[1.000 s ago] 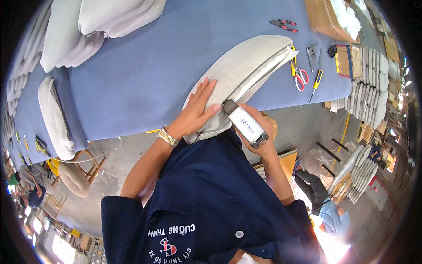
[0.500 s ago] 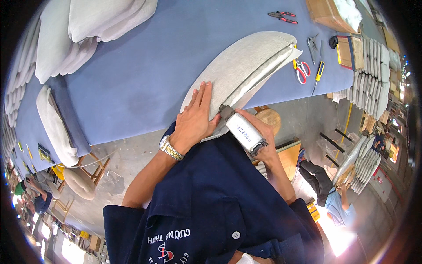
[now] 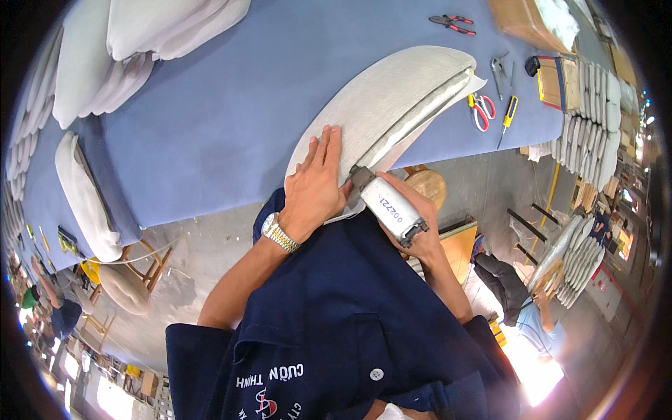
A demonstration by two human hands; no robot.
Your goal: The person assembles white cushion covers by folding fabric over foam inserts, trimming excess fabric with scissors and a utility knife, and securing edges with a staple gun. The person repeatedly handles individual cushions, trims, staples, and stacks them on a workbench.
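A curved, light grey upholstered cushion (image 3: 374, 101) lies at the near edge of the blue-covered table, its fabric flap loose along the lower right side. My left hand (image 3: 313, 187) rests flat on the cushion's near end with fingers stretched out. Its thumb reaches toward the fabric edge. In my right hand (image 3: 422, 210) is a staple gun (image 3: 393, 208) with a silver body and dark nose. The nose meets the cushion's edge beside my left thumb. My right fingers are partly hidden behind the tool.
Red-handled pliers (image 3: 453, 25), red-and-white cutters (image 3: 481, 110), grey pliers (image 3: 498, 75) and a yellow screwdriver (image 3: 509, 115) lie on the table (image 3: 217, 105). Grey padded pieces (image 3: 168, 28) are stacked at far left. A wooden stool (image 3: 427, 187) stands below the edge. Other people work farther off.
The view has shifted slightly. Both hands, the staple gun and the cushion keep nearly the same places relative to each other. At far left, another person's arm has moved.
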